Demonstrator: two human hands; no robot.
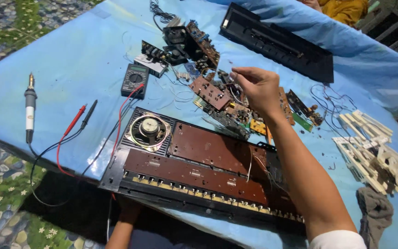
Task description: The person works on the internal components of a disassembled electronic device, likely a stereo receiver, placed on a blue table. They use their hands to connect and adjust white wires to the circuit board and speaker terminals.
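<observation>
My right hand (258,88) reaches out over a pile of small circuit boards (215,97), thumb and fingers pinched together; whatever is between them is too small to make out. An opened black keyboard chassis (199,173) lies in front of me, showing long brown boards and a round speaker (149,130). My left hand (127,210) is at the chassis's near edge, in shadow, its fingers hidden.
On the blue sheet (70,50) lie a multimeter (135,79) with red (73,122) and black (89,114) probes, a soldering iron (30,108), a long black cover (277,41), loose white keys (369,147) and a grey cloth (375,212). A person in yellow (344,8) sits beyond.
</observation>
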